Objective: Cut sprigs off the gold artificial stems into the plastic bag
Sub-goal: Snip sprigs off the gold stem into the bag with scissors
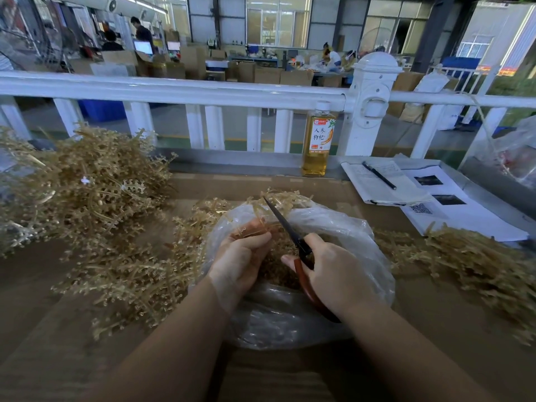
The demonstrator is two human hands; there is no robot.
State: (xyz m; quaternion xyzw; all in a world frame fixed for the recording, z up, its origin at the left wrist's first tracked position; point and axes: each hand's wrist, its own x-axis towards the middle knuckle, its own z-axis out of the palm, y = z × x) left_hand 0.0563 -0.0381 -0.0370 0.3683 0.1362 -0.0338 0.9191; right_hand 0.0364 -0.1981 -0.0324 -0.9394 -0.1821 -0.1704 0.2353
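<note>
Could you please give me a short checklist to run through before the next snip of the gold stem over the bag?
1. Left hand pinches the gold artificial stem: ok.
2. Right hand grips the red-handled scissors: ok.
3. Stem sits over the mouth of the clear plastic bag: ok.
4. Blades set around the stem: cannot tell.
5. Left fingers clear of the blades: cannot tell, they lie close.
6. Bag has room: ok; cut sprigs lie inside.
</note>
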